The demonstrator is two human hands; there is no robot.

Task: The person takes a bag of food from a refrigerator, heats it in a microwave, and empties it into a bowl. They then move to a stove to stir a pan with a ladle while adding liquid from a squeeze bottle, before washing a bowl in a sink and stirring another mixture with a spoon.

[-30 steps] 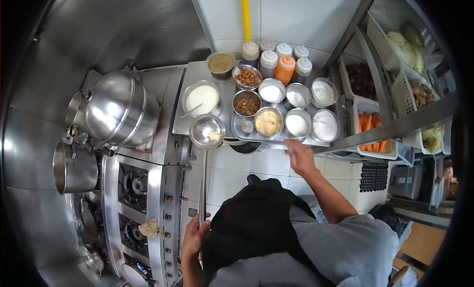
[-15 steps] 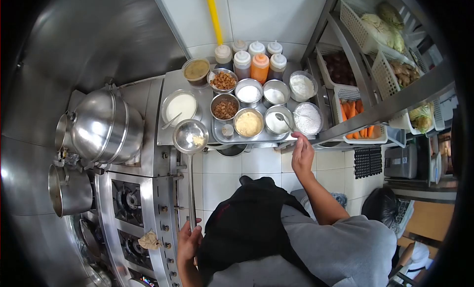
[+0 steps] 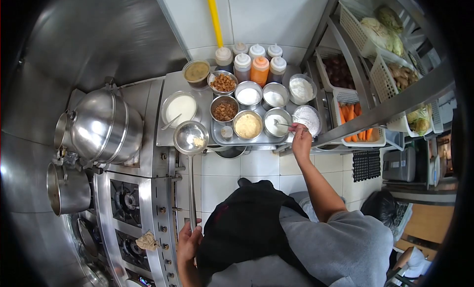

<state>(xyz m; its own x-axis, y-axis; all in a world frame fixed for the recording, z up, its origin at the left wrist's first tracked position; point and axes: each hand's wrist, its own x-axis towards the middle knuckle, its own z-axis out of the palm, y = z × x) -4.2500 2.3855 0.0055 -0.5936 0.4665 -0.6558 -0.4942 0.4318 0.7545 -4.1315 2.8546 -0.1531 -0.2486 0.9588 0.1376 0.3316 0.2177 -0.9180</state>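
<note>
My left hand [image 3: 189,239] is wrapped round the handle end of a long steel ladle [image 3: 190,137]. A small heap of pale yellow powder [image 3: 198,141] lies in the ladle's bowl, held at the counter's front edge. Pinched in my right hand [image 3: 301,139] is a small metal spoon [image 3: 285,124], its tip in a steel tub of white powder [image 3: 274,122]. Left of that tub stands a tub of yellowish powder [image 3: 248,125]. To its right is a bowl of coarser white powder [image 3: 306,119], partly behind my fingers.
Behind stand several squeeze bottles [image 3: 259,70], tubs of brown bits [image 3: 224,110] and a container of white liquid [image 3: 180,107]. At left are a gas stove [image 3: 129,200] with a cloth [image 3: 147,241] and a domed steel pot [image 3: 106,126]. Vegetable baskets [image 3: 363,120] fill the right rack.
My right hand has moved up to the spoon and taken hold of its handle; before, it was just below it. The ladle in my left hand has hardly moved.
</note>
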